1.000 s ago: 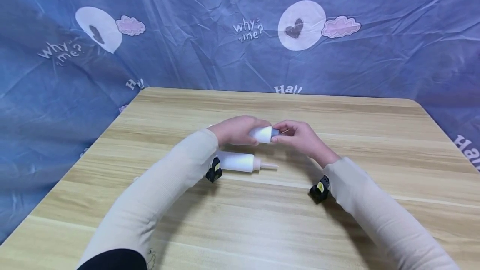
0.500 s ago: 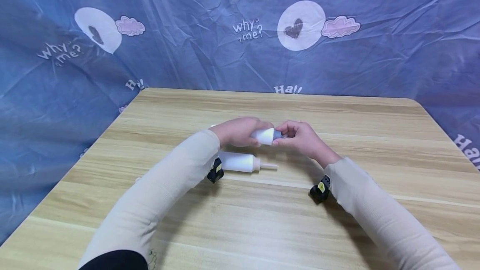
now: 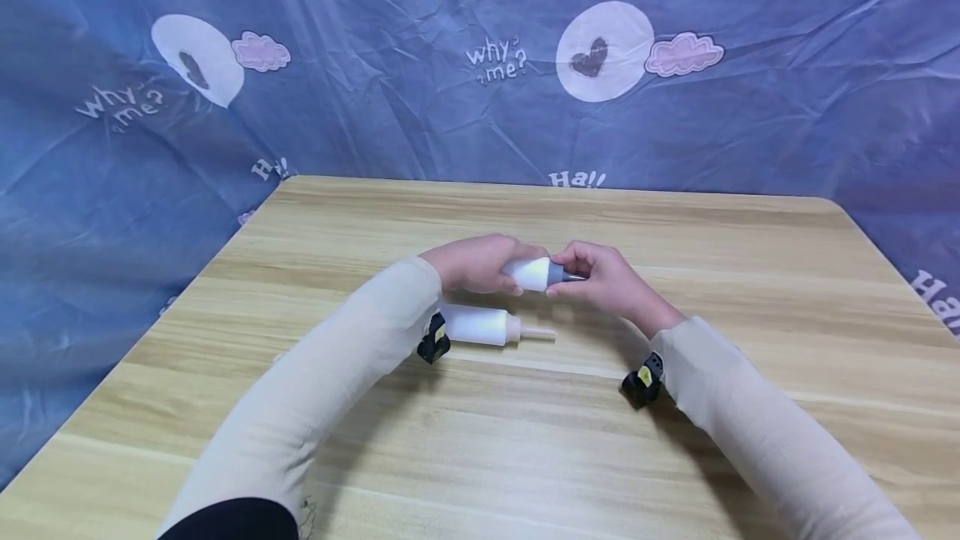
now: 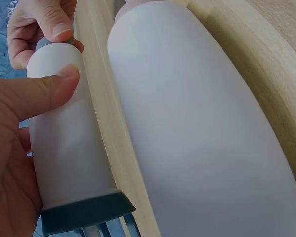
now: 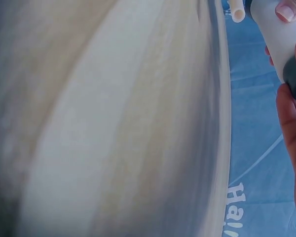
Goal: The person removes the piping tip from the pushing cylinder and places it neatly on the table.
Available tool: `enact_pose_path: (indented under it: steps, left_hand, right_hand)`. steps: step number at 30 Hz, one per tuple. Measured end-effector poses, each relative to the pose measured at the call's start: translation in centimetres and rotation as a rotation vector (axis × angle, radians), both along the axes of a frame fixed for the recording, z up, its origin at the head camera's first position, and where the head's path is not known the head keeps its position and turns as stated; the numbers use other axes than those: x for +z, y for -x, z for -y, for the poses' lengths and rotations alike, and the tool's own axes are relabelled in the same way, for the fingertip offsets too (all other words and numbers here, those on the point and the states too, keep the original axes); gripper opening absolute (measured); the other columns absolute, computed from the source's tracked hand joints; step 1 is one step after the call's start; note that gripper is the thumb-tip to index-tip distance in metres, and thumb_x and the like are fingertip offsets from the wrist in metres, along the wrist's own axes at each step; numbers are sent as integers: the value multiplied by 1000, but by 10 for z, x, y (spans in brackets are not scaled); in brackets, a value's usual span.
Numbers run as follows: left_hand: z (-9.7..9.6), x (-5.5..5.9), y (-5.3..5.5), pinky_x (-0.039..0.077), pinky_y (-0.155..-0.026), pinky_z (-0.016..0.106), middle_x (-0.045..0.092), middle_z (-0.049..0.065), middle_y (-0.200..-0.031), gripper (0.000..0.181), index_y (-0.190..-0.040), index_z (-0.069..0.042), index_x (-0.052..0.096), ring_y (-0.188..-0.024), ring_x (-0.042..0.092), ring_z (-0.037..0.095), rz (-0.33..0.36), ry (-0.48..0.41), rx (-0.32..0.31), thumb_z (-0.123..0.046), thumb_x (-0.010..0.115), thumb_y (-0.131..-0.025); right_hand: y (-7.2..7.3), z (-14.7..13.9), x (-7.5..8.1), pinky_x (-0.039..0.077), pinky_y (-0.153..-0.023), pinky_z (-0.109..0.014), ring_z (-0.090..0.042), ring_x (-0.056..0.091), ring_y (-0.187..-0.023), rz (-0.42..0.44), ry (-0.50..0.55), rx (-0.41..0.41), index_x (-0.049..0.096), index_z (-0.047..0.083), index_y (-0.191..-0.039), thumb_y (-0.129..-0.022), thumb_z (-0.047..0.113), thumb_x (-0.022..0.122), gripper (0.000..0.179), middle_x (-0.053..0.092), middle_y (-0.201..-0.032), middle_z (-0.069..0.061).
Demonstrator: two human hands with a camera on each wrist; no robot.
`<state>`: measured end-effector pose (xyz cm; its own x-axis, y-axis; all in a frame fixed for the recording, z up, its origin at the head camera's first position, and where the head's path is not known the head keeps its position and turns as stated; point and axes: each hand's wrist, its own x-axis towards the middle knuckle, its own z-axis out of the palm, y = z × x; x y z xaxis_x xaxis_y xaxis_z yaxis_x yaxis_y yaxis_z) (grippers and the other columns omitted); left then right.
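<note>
My left hand [image 3: 483, 263] grips a white plastic bottle [image 3: 531, 273] held sideways above the table. At its right end is a dark grey cap [image 3: 556, 273], which the thumb and fingers of my right hand [image 3: 600, 273] pinch. The left wrist view shows a dark green end piece [image 4: 89, 213] with several prongs at the bottle's other end. A second white squeeze bottle [image 3: 476, 325] lies on the table just in front, its thin pale nozzle [image 3: 538, 332] pointing right. My left wrist hides part of that bottle.
A wood-grain table [image 3: 525, 440] spreads under both arms. Behind and to the left hangs a blue printed cloth [image 3: 420, 90]. Each wrist carries a small black camera, one at the left wrist [image 3: 433, 340] and another at the right wrist [image 3: 642, 382].
The held bottle and my left hand have shifted slightly right. My right fingers have changed position around the cap, and more of the cap shows. The lying bottle has stayed put.
</note>
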<state>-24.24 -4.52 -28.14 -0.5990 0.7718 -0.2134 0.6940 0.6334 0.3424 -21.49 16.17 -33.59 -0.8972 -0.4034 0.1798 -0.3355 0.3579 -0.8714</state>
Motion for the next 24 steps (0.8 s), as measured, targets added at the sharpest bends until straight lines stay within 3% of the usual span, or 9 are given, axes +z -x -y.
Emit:
enact_pose_path:
  steps: [7, 13, 17, 24]
  left_hand:
    - [0, 0, 0, 45, -85, 27, 61, 6, -113, 56, -136, -14, 45, -95, 56, 16, -33, -17, -36, -15, 66, -84]
    - [2, -1, -2, 45, -87, 30, 60, 9, -113, 58, -139, -14, 43, -97, 56, 18, -62, -16, -15, -16, 65, -86]
    - [3, -1, -4, 44, -90, 31, 56, 11, -125, 63, -144, -16, 35, -104, 55, 19, -76, 1, 20, -19, 64, -87]
    - [4, -3, -4, 43, -95, 34, 52, 11, -133, 64, -144, -16, 34, -112, 54, 22, -120, -5, 23, -19, 63, -87]
  right_hand:
    - [0, 0, -3, 52, -70, -21, -7, 64, -79, -21, -9, -51, 61, -1, -99, -69, 3, 79, 35, 68, -95, -18]
    - [0, 1, -2, 50, -74, -20, -11, 63, -84, -24, -65, -81, 61, 2, -108, -69, 11, 80, 45, 67, -97, -14]
    - [-2, -3, -1, 49, -78, -22, -12, 61, -88, 22, -60, -83, 57, 3, -116, -77, 16, 75, 45, 64, -102, -14]
    - [-3, -5, -2, 55, -72, -34, -12, 64, -75, 82, 59, -34, 54, -7, -113, -89, 10, 61, 31, 65, -93, -20]
